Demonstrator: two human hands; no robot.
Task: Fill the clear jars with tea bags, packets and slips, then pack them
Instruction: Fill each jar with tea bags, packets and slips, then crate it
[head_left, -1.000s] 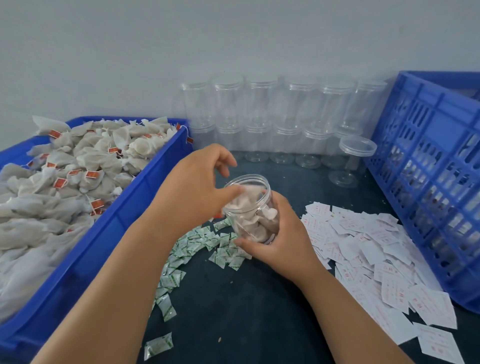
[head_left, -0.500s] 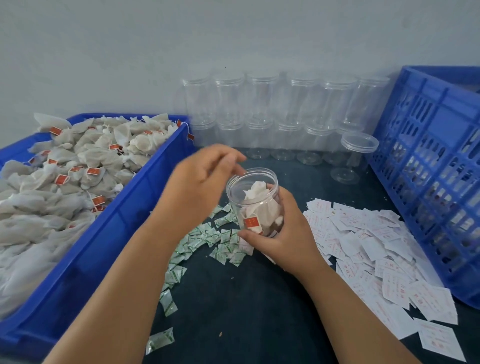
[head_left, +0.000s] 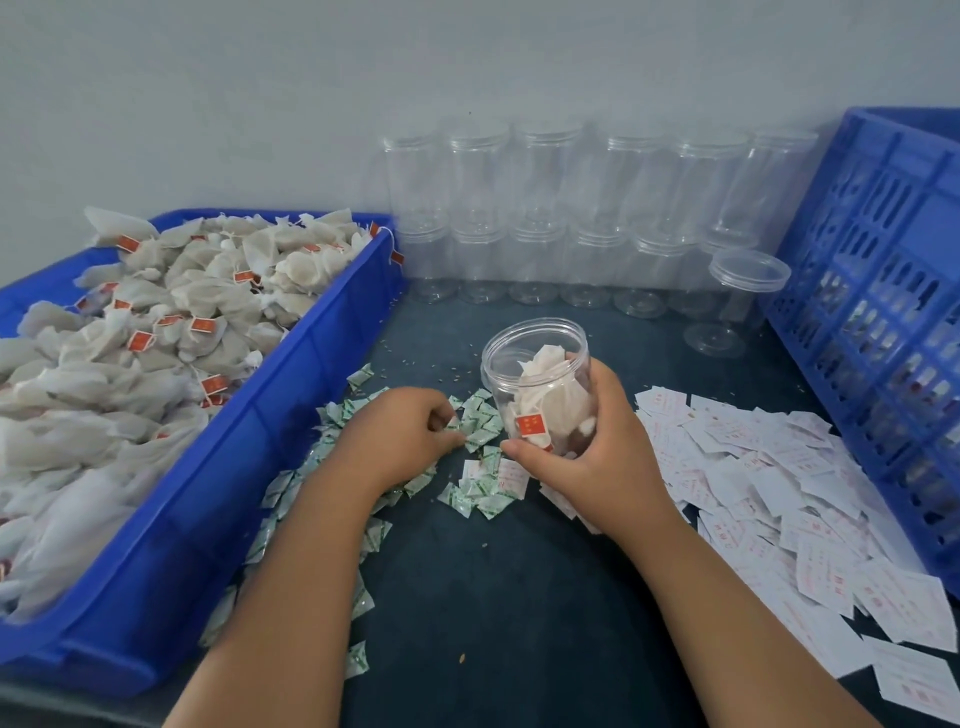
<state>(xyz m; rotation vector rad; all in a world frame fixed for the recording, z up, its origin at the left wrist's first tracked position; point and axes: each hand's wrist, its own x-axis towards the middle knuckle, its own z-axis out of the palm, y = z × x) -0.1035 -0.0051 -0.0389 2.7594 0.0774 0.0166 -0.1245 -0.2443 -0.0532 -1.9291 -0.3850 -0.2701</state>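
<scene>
My right hand (head_left: 589, 452) grips a clear open jar (head_left: 535, 364), tilted toward the left, with white tea bags (head_left: 545, 400) and a red tag inside. My left hand (head_left: 400, 436) is down on the scatter of small green-and-white packets (head_left: 480, 421) left of the jar, its fingertips pinching at one packet. White paper slips (head_left: 769, 478) with red print lie spread to the right of the jar. A blue bin (head_left: 218, 493) at the left holds a heap of tea bags (head_left: 156, 332) with red tags.
Stacked empty clear jars (head_left: 571, 208) stand in rows against the back wall. One lidded jar (head_left: 743, 291) stands apart at the back right. A blue slotted crate (head_left: 878, 312) borders the right side. The table top (head_left: 493, 597) is dark.
My left hand dropped from the jar's mouth down onto the green packets. The jar stayed in my right hand and tilted a little to the left.
</scene>
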